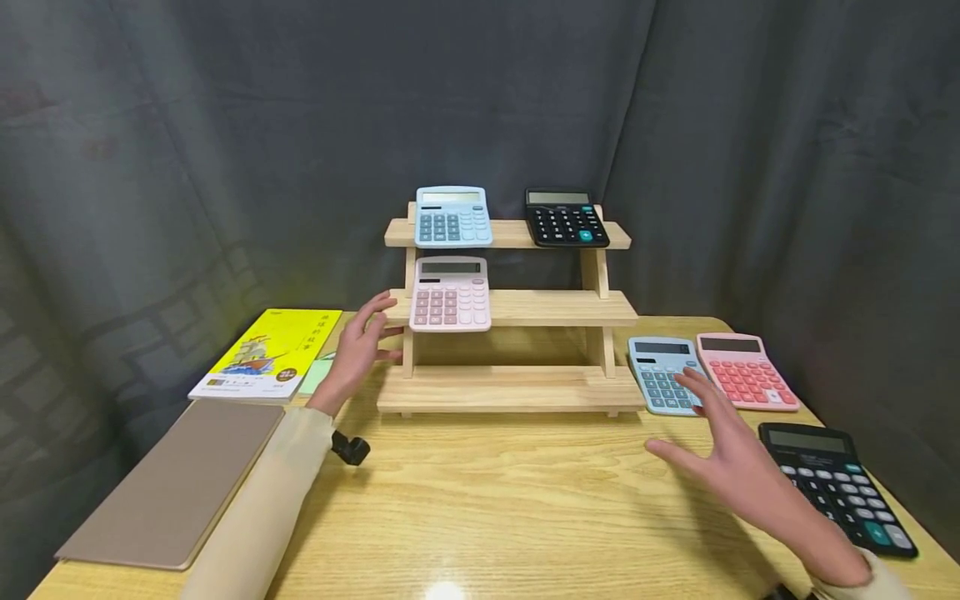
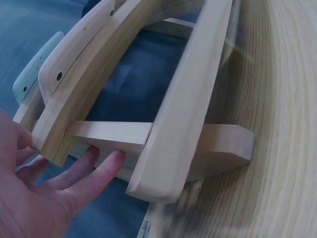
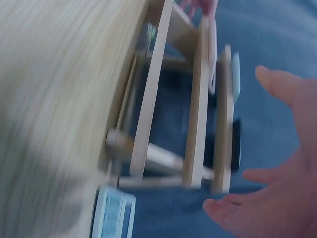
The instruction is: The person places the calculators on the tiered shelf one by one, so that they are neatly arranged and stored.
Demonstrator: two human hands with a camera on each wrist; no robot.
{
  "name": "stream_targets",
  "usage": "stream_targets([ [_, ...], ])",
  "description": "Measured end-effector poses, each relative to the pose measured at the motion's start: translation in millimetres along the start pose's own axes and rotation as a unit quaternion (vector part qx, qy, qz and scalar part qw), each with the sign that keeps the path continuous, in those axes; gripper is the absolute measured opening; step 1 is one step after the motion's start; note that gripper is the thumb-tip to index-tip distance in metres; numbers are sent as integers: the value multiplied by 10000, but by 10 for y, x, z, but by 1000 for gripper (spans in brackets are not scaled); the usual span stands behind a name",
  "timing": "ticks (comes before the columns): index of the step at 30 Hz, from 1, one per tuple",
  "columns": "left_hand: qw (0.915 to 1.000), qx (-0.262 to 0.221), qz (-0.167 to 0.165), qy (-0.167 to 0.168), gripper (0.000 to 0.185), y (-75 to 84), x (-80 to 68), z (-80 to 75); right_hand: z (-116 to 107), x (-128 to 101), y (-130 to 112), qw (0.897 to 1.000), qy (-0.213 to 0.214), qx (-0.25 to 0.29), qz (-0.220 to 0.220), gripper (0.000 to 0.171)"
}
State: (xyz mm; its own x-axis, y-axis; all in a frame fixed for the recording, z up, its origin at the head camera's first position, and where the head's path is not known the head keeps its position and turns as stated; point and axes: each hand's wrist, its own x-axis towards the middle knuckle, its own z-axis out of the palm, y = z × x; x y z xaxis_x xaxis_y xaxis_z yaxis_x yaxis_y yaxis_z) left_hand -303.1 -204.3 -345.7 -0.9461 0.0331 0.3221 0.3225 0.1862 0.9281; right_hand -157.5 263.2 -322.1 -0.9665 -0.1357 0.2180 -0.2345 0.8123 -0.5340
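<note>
Dark curtains back a wooden table (image 1: 480, 500) with a three-tier rack (image 1: 510, 387) at its far middle. Left hand (image 1: 358, 346) rests spread-fingered against the rack's left end, beside the pink calculator (image 1: 450, 294) on the middle shelf. Right hand (image 1: 738, 467), fingers relaxed and empty, hovers near a blue calculator (image 1: 660, 375) right of the rack.

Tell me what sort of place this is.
Probably a staged tabletop set, not a real shop or office: a dark curtain hangs all round a wooden table, and calculators sit on a three-tier wooden display rack.
</note>
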Motion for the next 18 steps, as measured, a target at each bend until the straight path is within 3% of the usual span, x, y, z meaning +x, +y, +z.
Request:
stream_targets([
  [6, 10000, 49, 26, 22, 43, -11, 5, -15, -135, -63, 306, 9987, 7, -185, 475, 113],
  [12, 10000, -41, -21, 7, 43, -55, -4, -4, -266, -112, 661, 9979, -7, -375, 536, 120],
  [18, 9999, -81, -12, -59, 43, 6, 2, -3, -349, -237, 1078, 9974, -54, -630, 335, 124],
])
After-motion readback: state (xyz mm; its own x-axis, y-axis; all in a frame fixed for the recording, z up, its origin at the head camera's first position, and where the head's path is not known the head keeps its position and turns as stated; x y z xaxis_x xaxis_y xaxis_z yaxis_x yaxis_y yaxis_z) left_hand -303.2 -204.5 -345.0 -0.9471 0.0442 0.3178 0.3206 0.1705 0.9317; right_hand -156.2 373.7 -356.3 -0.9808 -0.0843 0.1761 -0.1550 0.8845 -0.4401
